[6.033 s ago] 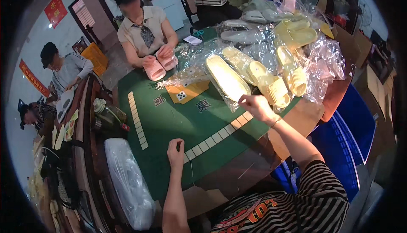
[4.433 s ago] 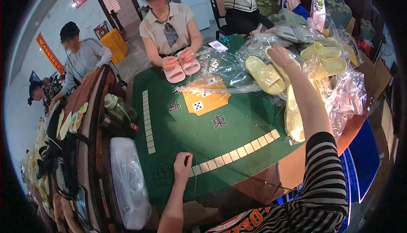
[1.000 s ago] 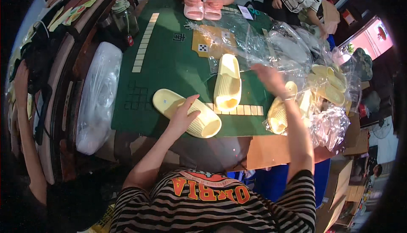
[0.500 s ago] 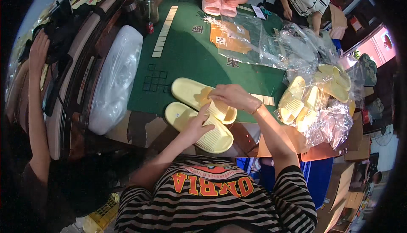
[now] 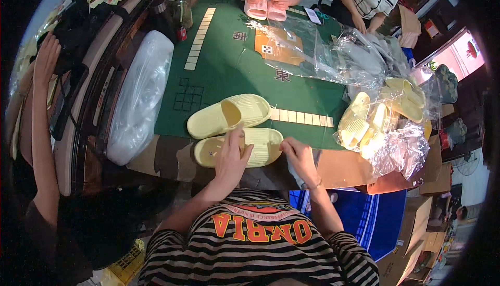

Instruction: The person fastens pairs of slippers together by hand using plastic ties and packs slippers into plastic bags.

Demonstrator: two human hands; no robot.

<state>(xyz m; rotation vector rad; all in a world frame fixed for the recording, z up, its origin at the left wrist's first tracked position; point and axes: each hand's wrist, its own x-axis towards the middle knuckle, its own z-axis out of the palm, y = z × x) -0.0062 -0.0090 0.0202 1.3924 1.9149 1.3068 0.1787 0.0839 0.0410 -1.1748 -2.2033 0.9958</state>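
Observation:
Two pale yellow slippers lie side by side on the table in front of me, toes to the right: a far slipper (image 5: 229, 114) and a near slipper (image 5: 263, 146). My left hand (image 5: 232, 158) rests over the middle of the near slipper, with thumb and fingers apart. At that slipper's toe end, my right hand (image 5: 301, 161) is closed, its fingertips by the rim. Something greyish shows beneath the right hand. What its fingers hold, if anything, is hidden.
More yellow slippers (image 5: 355, 122) in clear plastic lie at the right. A clear plastic bundle (image 5: 140, 98) stands at the left edge of the green mat (image 5: 219, 77). Across the table a person holds pink slippers (image 5: 256, 9); another person sits at the far right. A blue crate (image 5: 377, 223) stands below.
Both slippers have turned, toes swinging away from me, and the near one has shifted left. My right hand has moved from the far slipper to the near slipper's toe.

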